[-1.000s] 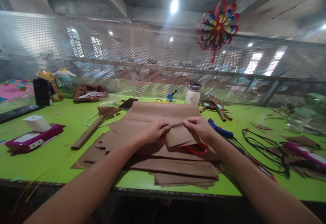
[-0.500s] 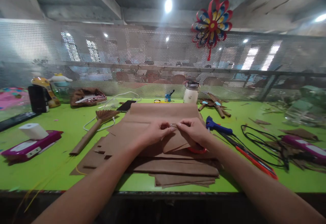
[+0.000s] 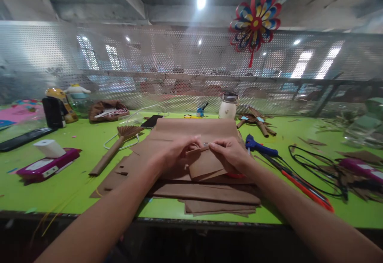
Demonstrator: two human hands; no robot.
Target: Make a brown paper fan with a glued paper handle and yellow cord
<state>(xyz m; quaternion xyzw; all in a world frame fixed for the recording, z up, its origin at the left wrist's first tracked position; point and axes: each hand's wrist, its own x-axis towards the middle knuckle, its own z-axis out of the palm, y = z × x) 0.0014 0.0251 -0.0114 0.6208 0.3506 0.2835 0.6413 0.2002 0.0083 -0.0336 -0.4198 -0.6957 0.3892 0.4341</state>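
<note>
A piece of brown kraft paper (image 3: 206, 165) is tilted up above a stack of larger brown sheets (image 3: 194, 125). My right hand (image 3: 230, 149) pinches its top edge between thumb and fingers. My left hand (image 3: 179, 149) is at the top left corner of the same piece, with bent fingers blurred by motion; whether they grip the paper is not clear. A red loop (image 3: 235, 175), perhaps a scissors handle, shows partly below my right hand. Folded brown strips (image 3: 206, 192) lie along the near side of the stack.
To the right lie a blue glue gun (image 3: 261, 147), a red-and-black tool (image 3: 308, 189) and a looped black cord (image 3: 299, 163). A pleated paper fan (image 3: 115, 151) and a purple power strip (image 3: 49, 167) lie left. A white jar (image 3: 228, 107) stands behind.
My left hand's fingers have shifted left and lifted away from my right fingertips. The paper piece now stands more upright. The whole view has moved slightly.
</note>
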